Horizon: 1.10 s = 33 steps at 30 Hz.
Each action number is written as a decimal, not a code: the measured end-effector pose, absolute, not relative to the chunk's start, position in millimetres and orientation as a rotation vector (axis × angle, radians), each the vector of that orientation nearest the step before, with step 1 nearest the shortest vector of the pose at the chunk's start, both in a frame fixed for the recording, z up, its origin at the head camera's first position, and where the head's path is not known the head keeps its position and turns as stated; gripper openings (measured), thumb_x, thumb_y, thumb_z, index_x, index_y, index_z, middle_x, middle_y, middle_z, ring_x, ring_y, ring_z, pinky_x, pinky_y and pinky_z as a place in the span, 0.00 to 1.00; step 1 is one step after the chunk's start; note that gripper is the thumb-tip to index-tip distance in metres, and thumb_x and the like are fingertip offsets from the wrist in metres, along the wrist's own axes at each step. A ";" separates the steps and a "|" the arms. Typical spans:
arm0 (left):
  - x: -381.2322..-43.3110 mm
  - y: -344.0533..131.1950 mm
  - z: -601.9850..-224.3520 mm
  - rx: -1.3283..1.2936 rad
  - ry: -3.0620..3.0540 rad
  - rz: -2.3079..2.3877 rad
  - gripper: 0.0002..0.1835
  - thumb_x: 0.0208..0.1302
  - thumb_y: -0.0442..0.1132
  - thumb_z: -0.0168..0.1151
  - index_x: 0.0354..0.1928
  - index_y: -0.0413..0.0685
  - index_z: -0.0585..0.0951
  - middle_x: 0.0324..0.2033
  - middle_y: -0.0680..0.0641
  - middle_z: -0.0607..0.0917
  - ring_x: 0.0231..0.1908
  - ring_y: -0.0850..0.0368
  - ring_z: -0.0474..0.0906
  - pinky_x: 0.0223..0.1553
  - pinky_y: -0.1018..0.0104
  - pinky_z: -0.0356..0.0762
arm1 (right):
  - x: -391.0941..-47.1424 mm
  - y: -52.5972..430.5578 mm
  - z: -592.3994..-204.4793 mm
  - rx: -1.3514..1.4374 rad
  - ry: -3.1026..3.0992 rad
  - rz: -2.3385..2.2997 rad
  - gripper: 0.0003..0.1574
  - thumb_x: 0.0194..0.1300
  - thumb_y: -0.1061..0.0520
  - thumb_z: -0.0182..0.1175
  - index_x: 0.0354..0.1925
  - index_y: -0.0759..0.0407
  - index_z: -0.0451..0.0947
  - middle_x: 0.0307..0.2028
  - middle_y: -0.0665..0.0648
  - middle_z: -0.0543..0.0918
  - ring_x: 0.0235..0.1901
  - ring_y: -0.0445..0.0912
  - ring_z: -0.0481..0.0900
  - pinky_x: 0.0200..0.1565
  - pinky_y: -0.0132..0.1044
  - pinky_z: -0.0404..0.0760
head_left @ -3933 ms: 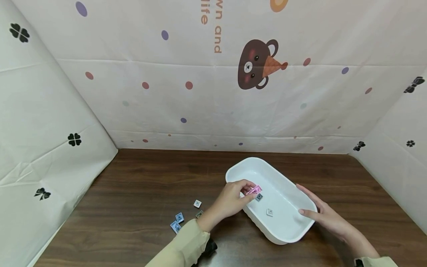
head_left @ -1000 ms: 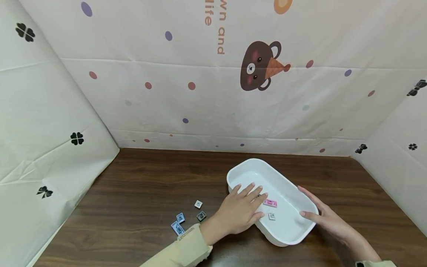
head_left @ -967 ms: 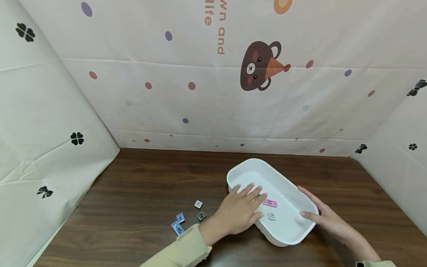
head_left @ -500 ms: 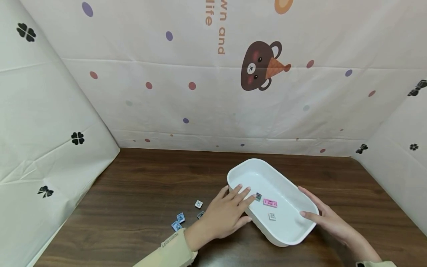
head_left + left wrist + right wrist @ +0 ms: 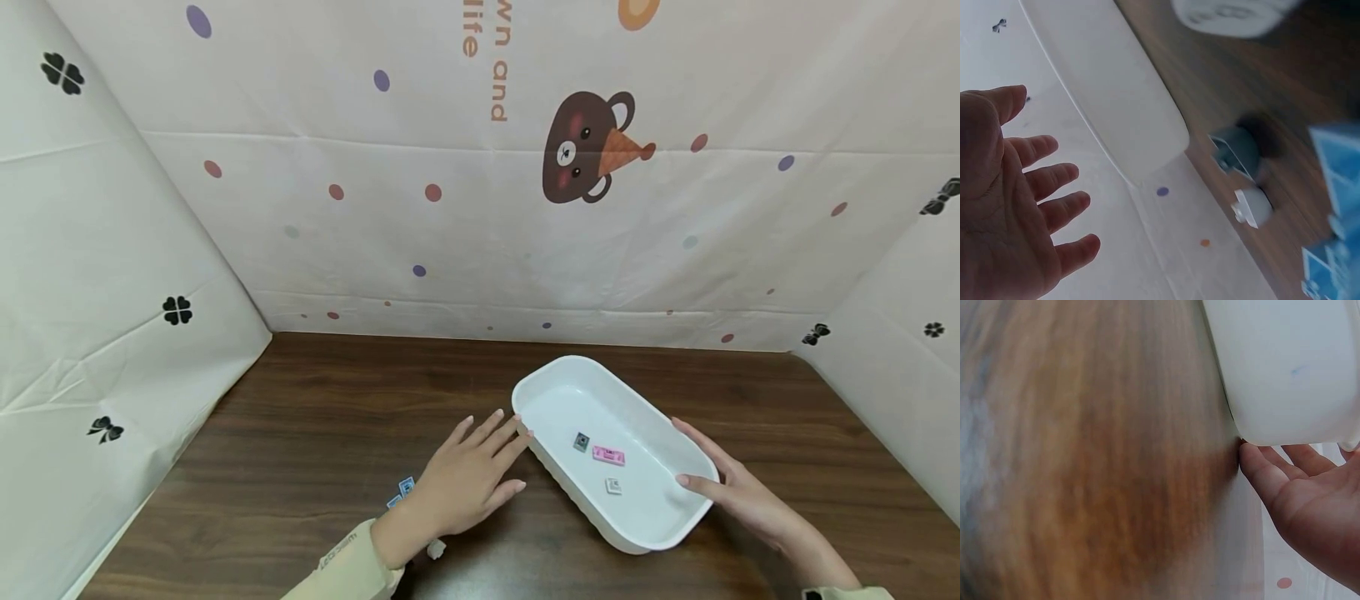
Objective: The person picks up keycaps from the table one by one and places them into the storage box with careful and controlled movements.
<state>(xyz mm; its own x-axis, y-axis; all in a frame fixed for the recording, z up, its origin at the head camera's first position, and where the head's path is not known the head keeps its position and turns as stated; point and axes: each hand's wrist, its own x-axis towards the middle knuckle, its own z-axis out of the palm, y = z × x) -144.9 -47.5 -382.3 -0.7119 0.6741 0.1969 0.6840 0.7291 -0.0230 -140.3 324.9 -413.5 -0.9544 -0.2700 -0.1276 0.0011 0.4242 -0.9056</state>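
Note:
A white plastic basin (image 5: 637,521) lies slantwise on the table. My right hand (image 5: 746,504) grips its right side, thumb over the rim and fingers along the outside. Inside it are a dark grey-green printed block (image 5: 581,442), a pink oblong block (image 5: 608,456) and a small white block (image 5: 613,486). My left hand (image 5: 461,479), fingers spread, hangs left of the basin and holds nothing. Two blue blocks (image 5: 406,486) are partly hidden by the left forearm. The left wrist view also shows a dark teal block (image 5: 1236,152) and a white block (image 5: 1252,207).
The dark wooden table (image 5: 337,400) meets a white patterned cloth (image 5: 375,242) at the back, with cloth at both sides. Another whitish piece (image 5: 436,548) lies below the left wrist.
The pink block, earlier in my left fingers, now lies in the basin. My left hand has drawn back leftward out of the basin, covering some loose blocks. My right hand keeps its place.

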 end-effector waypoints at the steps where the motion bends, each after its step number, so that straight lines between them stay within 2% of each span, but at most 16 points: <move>1: -144.8 -49.9 -382.6 -1.080 -2.749 -0.086 0.29 0.68 0.59 0.34 0.68 0.58 0.58 0.67 0.52 0.59 0.68 0.53 0.52 0.64 0.50 0.55 | -140.2 324.9 -413.6 -0.234 2.428 -1.542 0.43 0.64 0.59 0.52 0.70 0.49 0.42 0.53 0.28 0.56 0.47 0.24 0.65 0.41 0.25 0.72; 6: -144.3 -63.1 -381.9 -1.034 -2.804 -0.162 0.30 0.67 0.59 0.39 0.67 0.58 0.58 0.68 0.51 0.58 0.68 0.52 0.52 0.64 0.48 0.54 | -140.4 325.0 -413.6 -0.229 2.418 -1.545 0.43 0.64 0.59 0.52 0.70 0.48 0.42 0.53 0.28 0.56 0.47 0.25 0.66 0.41 0.26 0.73; 18: -144.3 -90.9 -384.9 -0.936 -2.829 -0.376 0.31 0.65 0.58 0.44 0.67 0.53 0.60 0.66 0.47 0.62 0.66 0.49 0.57 0.63 0.48 0.57 | -140.6 326.0 -413.9 -0.246 2.415 -1.540 0.43 0.64 0.59 0.51 0.70 0.48 0.41 0.54 0.30 0.55 0.47 0.24 0.65 0.41 0.26 0.73; 26: -149.2 -103.2 -390.2 -0.918 -2.826 -0.599 0.31 0.62 0.53 0.54 0.65 0.49 0.63 0.63 0.44 0.66 0.62 0.44 0.62 0.60 0.48 0.61 | -141.6 326.0 -414.0 -0.231 2.401 -1.548 0.44 0.64 0.59 0.52 0.70 0.48 0.41 0.54 0.30 0.55 0.47 0.23 0.65 0.41 0.26 0.73; 33: -156.6 -110.5 -395.6 -0.915 -2.873 -0.889 0.28 0.63 0.47 0.55 0.64 0.49 0.64 0.63 0.43 0.66 0.62 0.46 0.63 0.58 0.48 0.65 | -141.7 326.1 -413.0 -0.195 2.393 -1.541 0.44 0.64 0.58 0.52 0.70 0.47 0.41 0.55 0.31 0.54 0.47 0.23 0.64 0.41 0.26 0.73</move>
<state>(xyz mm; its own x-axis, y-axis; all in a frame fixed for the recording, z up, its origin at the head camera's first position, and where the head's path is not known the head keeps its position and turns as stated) -156.6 -110.5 -395.6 -0.8304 0.5328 0.1626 0.5315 0.6704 0.5178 -141.7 326.1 -413.0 -0.9495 -0.2658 -0.1665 0.0417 0.4193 -0.9069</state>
